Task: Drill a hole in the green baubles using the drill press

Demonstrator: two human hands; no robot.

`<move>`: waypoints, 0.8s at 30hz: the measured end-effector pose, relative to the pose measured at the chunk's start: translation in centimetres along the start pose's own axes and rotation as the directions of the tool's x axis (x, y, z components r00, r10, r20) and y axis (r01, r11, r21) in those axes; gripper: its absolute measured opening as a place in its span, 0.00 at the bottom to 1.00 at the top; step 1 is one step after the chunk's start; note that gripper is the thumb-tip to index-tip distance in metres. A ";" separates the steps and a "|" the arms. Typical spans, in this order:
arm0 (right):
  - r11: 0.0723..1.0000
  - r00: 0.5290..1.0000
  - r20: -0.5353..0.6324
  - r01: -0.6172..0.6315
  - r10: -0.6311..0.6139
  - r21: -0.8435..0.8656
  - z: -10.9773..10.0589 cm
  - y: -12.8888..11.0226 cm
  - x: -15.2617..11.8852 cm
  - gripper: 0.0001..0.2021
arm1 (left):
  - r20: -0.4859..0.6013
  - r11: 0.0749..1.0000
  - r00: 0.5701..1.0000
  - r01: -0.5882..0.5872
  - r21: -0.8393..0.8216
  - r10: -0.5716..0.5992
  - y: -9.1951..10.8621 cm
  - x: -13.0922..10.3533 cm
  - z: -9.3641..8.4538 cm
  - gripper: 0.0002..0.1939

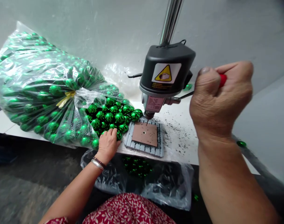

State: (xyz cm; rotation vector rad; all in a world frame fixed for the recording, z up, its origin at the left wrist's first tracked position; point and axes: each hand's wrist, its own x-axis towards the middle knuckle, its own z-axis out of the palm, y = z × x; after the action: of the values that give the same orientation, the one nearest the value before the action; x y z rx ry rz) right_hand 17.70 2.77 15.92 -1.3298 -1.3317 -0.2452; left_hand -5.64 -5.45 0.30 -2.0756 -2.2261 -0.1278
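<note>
My right hand (220, 99) is wrapped round the red-knobbed lever (223, 80) of a dark drill press (167, 70). At the near edge of a pile of shiny green balls (108, 117), my left hand (108, 144) touches the balls with its fingers bent; whether it grips one is hidden. Under the drill bit lies a brown board (144, 133) with a small hole, resting on a grey slotted base plate (159, 151). No ball sits on the board.
A large clear bag of green balls (39, 93), tied with yellow string, fills the left. Dark shavings (176, 133) litter the white table. Below its front edge hangs an open plastic bag (179, 186) with green balls inside.
</note>
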 end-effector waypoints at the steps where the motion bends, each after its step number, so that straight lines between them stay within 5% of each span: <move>1: 1.000 1.000 -0.005 0.006 -0.006 0.001 0.0 0.0 0.0 0.19 | -0.012 1.000 1.000 0.005 -0.006 -0.005 0.0 0.1 0.3 0.25; 5: 1.000 1.000 -0.008 -0.005 0.005 0.013 -0.1 -0.2 -0.1 0.19 | -0.097 0.987 0.995 0.006 -0.163 -0.022 -0.3 -0.1 0.7 0.25; 8: 0.999 1.000 0.013 -0.025 0.024 0.023 -0.2 -0.4 0.0 0.17 | -0.164 0.875 0.981 0.012 -0.483 -0.104 -0.4 -0.6 0.1 0.26; 10: 0.999 0.999 0.017 -0.030 0.029 0.023 -0.3 -0.5 0.0 0.16 | -0.094 0.660 0.979 0.049 -0.749 -0.179 -0.2 -1.0 -0.4 0.27; 12: 0.999 1.000 0.016 -0.026 0.026 0.020 -0.3 -0.4 0.0 0.16 | 0.066 0.352 0.980 0.129 -0.927 -0.185 0.2 -1.3 -0.8 0.25; 14: 1.000 1.000 0.013 -0.021 0.021 0.013 -0.2 -0.4 0.0 0.17 | 0.180 0.123 0.974 0.197 -0.973 -0.138 0.6 -1.5 -0.9 0.24; 15: 1.000 1.000 0.012 -0.017 0.017 0.010 -0.2 -0.3 0.0 0.18 | 0.197 0.079 0.973 0.207 -0.975 -0.121 0.9 -1.5 -0.8 0.24; 21: 1.000 1.000 0.008 0.010 -0.010 0.013 -0.3 -0.2 -0.1 0.26 | 0.049 0.139 0.990 0.068 -0.988 -0.135 2.0 -1.6 0.0 0.28; 24: 1.000 1.000 0.005 0.008 -0.008 0.025 -0.4 -0.2 -0.2 0.25 | 0.064 0.140 0.992 0.079 -0.987 -0.111 2.0 -1.8 0.2 0.28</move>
State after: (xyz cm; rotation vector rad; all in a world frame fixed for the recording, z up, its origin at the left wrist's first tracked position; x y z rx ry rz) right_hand 17.66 2.34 16.02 -1.3051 -1.3404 -0.2303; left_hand -3.49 -7.09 -0.16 -2.1597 -2.4536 -2.2510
